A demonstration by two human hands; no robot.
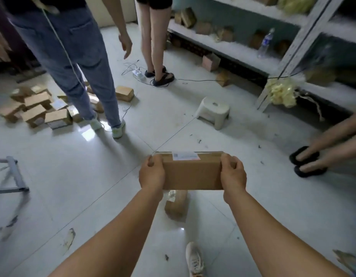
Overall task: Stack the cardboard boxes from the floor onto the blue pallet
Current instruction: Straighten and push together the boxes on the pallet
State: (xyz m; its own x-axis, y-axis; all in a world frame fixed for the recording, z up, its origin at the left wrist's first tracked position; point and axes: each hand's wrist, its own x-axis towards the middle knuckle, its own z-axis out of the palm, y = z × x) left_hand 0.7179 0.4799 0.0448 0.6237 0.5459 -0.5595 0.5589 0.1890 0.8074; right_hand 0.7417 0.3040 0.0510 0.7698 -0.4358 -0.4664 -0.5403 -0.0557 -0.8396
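A person stands holding one flat cardboard box (pixel 192 171) out in front at arm's length, well above the white tiled floor (pixel 73 176). The left hand (pixel 152 172) grips the box's left end and the right hand (pixel 233 172) grips its right end, fingers curled round the edges. A white shipping label sits on the box's top face.

The blue pallet is nowhere in view, so how many boxes are already stacked cannot be told. Much seems left to do: a loose heap of small boxes (pixel 35 108) lies on the floor at the far left, and another box (pixel 176 204) lies just below the carried one, near the carrier's shoe.

Room to move is limited. A person in jeans (pixel 77 56) stands beside the heap, a second person's legs (pixel 156 47) are further back, and someone's sandalled feet (pixel 306 161) are at the right. A white stool (pixel 213 111) and trailing cables lie ahead; metal shelving (pixel 292 47) lines the right wall.
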